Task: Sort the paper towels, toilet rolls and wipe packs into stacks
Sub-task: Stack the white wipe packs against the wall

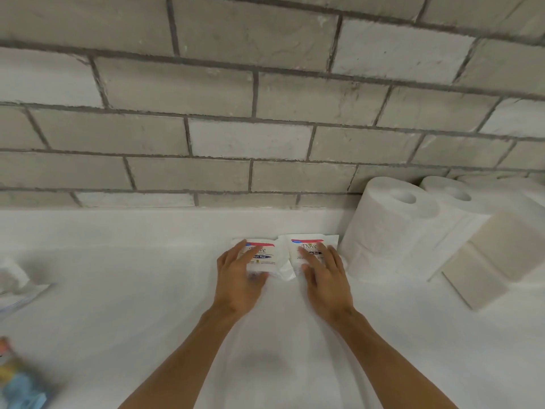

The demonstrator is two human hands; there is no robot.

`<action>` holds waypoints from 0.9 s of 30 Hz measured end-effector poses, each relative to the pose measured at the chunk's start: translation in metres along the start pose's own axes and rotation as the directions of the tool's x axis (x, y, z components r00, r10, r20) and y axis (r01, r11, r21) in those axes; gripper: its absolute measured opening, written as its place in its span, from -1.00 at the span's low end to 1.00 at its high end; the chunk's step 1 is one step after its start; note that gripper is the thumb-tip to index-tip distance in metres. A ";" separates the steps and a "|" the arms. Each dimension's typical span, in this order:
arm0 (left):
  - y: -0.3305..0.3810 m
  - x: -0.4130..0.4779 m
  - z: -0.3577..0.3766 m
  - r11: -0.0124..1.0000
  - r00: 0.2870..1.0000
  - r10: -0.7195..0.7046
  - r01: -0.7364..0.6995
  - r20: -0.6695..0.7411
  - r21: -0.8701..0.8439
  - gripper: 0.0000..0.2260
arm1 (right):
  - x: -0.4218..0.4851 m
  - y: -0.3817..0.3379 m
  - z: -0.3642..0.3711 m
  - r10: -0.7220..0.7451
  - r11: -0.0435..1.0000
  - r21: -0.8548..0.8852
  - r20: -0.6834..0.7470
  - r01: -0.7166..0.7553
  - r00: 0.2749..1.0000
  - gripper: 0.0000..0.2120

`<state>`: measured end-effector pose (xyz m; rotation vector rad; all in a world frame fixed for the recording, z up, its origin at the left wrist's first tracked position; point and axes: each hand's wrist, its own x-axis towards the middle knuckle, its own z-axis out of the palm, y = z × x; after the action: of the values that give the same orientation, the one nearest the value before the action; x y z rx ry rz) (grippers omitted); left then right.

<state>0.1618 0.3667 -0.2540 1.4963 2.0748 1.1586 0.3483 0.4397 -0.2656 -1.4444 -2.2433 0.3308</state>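
- Both hands are down on the wipe packs at the far middle of the counter (pixel 147 290), close under the brick wall (pixel 265 113).
- The left hand (pixel 239 278) lies flat, fingers stretched over the left wipe pack (pixel 263 252). I see nothing curled round it, though the hand is a little blurred.
- The right hand (pixel 324 278) mirrors it on the right wipe pack (pixel 306 248), fingers long and spread, pressing rather than gripping.
- The packs sit side by side, labels up, with a crinkled wrapper flap (pixel 287 270) poking out between them.
- My read: this is the moment to make one stack of the two. Pin one pack, pinch the other by its edges, lift it clear of that flap and set it down label over label.
- Mind the right side: the tall toilet roll (pixel 383 228) stands just beside the right hand, with another roll (pixel 460 208) beyond it. A wide swing could knock it.
- Soft packs slide, so square the edges with both palms once they are stacked.
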 end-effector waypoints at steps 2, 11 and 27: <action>0.000 0.002 0.001 1.000 1.000 -0.009 0.009 -0.022 0.004 -0.51 | 0.002 0.002 -0.001 0.002 1.000 0.023 0.009 -0.002 1.000 -0.61; -0.001 0.003 0.005 0.999 1.000 0.013 -0.011 -0.024 0.051 -0.54 | 0.009 0.007 -0.007 -0.019 0.995 0.103 0.049 0.014 0.999 -0.65; 0.000 -0.002 0.003 0.992 1.000 -0.006 0.004 0.019 0.125 -0.35 | 0.016 0.009 -0.009 -0.056 0.997 0.064 0.072 0.052 0.996 -0.67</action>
<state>0.1641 0.3660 -0.2562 1.5503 2.1720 1.0249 0.3540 0.4578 -0.2581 -1.3580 -2.3049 0.4390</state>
